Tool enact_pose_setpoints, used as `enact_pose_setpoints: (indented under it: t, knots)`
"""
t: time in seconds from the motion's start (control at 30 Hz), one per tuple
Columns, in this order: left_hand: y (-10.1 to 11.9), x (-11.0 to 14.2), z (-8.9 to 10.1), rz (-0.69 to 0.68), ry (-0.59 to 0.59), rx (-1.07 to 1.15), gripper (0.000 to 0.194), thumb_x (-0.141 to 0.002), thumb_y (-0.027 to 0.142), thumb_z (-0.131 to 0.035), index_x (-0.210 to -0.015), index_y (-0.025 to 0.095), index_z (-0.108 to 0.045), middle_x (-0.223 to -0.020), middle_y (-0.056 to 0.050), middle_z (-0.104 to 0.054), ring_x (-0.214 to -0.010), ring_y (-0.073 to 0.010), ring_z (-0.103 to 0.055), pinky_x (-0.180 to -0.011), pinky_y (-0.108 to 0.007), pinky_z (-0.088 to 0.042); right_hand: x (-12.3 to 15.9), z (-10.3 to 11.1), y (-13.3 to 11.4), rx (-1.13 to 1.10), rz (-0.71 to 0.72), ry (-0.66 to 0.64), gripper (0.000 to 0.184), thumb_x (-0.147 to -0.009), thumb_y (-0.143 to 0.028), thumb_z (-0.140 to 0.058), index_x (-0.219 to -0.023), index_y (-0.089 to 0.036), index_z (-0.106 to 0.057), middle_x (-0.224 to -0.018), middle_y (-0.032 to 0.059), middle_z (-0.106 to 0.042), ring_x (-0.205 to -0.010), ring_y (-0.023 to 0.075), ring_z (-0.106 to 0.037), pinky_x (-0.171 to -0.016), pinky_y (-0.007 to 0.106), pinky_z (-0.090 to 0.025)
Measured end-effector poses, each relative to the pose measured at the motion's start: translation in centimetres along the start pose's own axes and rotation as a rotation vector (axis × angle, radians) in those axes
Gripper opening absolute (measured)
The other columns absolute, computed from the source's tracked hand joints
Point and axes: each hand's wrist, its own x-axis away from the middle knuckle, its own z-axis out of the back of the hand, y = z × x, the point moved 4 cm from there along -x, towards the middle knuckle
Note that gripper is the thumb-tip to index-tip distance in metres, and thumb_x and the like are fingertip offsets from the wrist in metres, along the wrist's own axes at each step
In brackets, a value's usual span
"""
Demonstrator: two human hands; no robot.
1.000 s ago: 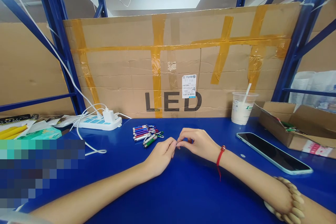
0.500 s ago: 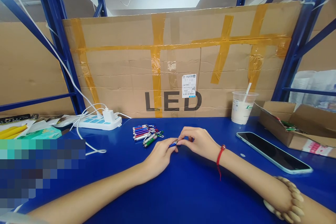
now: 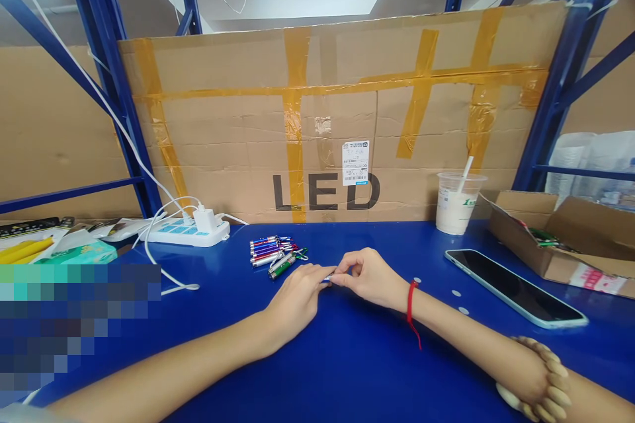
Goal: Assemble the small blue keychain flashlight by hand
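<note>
Fingers: we pinch a small keychain light (image 3: 328,276) between both sets of fingertips; left hand (image 3: 296,301) and right hand (image 3: 370,277) are each closed on one end.
Axis: its long axis runs 9 to 3 o'clock, nearly level.
Place: just above the blue table (image 3: 347,363), at center.
Neighbors: the pile of keychain lights (image 3: 274,252) lies at 10 o'clock; the phone (image 3: 513,287) at 3 o'clock.

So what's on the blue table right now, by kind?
Small torch held by left hand and right hand: 1
Pile of small torches: 1
Phone: 1
Plastic cup with straw: 1
Power strip: 1
Open cardboard box: 1
Total: 6
</note>
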Motion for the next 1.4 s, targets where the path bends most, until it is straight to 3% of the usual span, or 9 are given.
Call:
enact_pose_setpoints:
  t: [0.17, 0.33, 0.6, 0.87, 1.07, 1.4]
  knots:
    - [0.10, -0.01, 0.01, -0.014, 0.016, -0.046, 0.037, -0.083, 0.004, -0.035, -0.103, 0.016, -0.063, -0.086, -0.009, -0.067, -0.088, -0.0232, -0.058, -0.081, -0.035, -0.045, 0.14, -0.43, 0.27, -0.215, -0.159, -0.120, 0.023, -0.068, -0.035, -0.064, -0.059, -0.014, -0.064, -0.045, -0.0035, -0.049, -0.035, 0.0049, -0.034, -0.035, 0.020, -0.023]
    - [-0.07, 0.05, 0.04, -0.004, 0.069, -0.105, 0.043, -0.082, 0.001, -0.033, -0.109, 0.018, -0.062, -0.088, -0.009, -0.068, -0.083, -0.0226, -0.057, -0.079, -0.038, -0.045, 0.14, -0.51, 0.29, -0.328, -0.208, -0.148, 0.031, -0.062, -0.043, -0.070, -0.057, -0.014, -0.061, -0.048, -0.0040, -0.051, -0.035, 0.0037, -0.034, -0.034, 0.019, -0.023]
    - [-0.57, -0.21, 0.19, 0.063, 0.110, -0.067, 0.040, -0.084, 0.005, -0.038, -0.112, 0.022, -0.060, -0.088, -0.006, -0.067, -0.082, -0.0218, -0.057, -0.079, -0.037, -0.045, -0.21, -0.63, 0.60, -0.365, -0.203, -0.150, 0.037, -0.062, -0.050, -0.069, -0.060, -0.015, -0.058, -0.043, -0.0067, -0.044, -0.034, 0.0033, -0.034, -0.033, 0.017, -0.023]
    - [-0.24, -0.10, 0.39, 0.089, 0.158, 0.071, 0.029, -0.087, 0.013, -0.043, -0.111, 0.021, -0.054, -0.106, -0.006, -0.065, -0.097, -0.0230, -0.057, -0.089, -0.038, -0.041, -0.44, -0.53, 0.73, -0.418, -0.166, -0.138, 0.041, -0.065, -0.054, -0.065, -0.063, -0.013, -0.058, -0.060, -0.0031, -0.053, -0.034, 0.0010, -0.037, -0.034, 0.017, -0.023]
    - [-0.27, -0.06, 0.48, 0.149, 0.151, 0.168, 0.013, -0.088, 0.017, -0.041, -0.096, 0.020, -0.051, -0.092, -0.004, -0.064, -0.087, -0.0213, -0.058, -0.079, -0.034, -0.044, -0.66, -0.45, 0.96, -0.387, -0.170, -0.115, 0.042, -0.064, -0.055, -0.065, -0.065, -0.013, -0.062, -0.058, -0.0028, -0.053, -0.034, 0.0014, -0.037, -0.033, 0.017, -0.023]
    - [-0.57, -0.18, 0.26, 0.190, 0.136, 0.207, 0.012, -0.086, 0.015, -0.041, -0.094, 0.021, -0.049, -0.089, -0.004, -0.062, -0.086, -0.0211, -0.057, -0.076, -0.032, -0.042, -0.71, -0.04, 0.81, -0.241, -0.082, 0.045, 0.034, -0.061, -0.046, -0.071, -0.070, -0.015, -0.060, -0.059, -0.0022, -0.056, -0.035, 0.0036, -0.041, -0.030, 0.015, -0.030]
